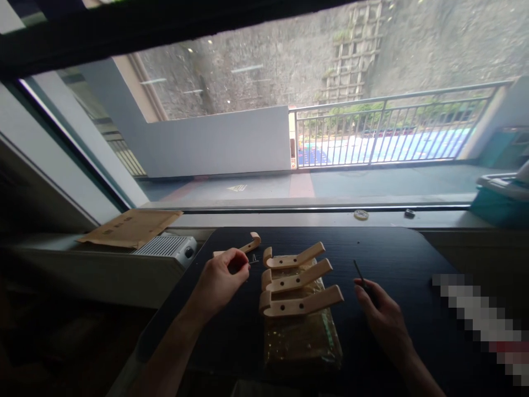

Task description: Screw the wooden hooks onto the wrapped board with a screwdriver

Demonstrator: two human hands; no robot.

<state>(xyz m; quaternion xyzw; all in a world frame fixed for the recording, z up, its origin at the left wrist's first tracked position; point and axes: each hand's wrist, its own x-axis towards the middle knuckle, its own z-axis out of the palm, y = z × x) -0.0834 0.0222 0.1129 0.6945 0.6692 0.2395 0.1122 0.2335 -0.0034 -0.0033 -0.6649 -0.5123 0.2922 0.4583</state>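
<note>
Tape-wrapped parcel point(303, 342): lies toward the near edge of the dark table point(388, 248).
Three wooden hooks point(291, 307): side by side across the parcel's far half — lined up, with dark holes showing in each; whether any fastener sits in them, I cannot tell.
Fourth wooden hook point(253, 241): near the table's far left corner, partly hidden by the left hand; it alone is left outside the row.
Left hand point(221, 278): thumb and forefinger together, apparently pinched on a thin metal screw point(253, 262).
Right hand point(381, 310): fingers clamped round a screwdriver point(359, 269) over the table's right side — its shaft points toward the far edge, touching no hook.
Brown paper envelope point(132, 225): partly over the heater point(182, 251) beyond the left edge; its printed marks are too small to read.
</note>
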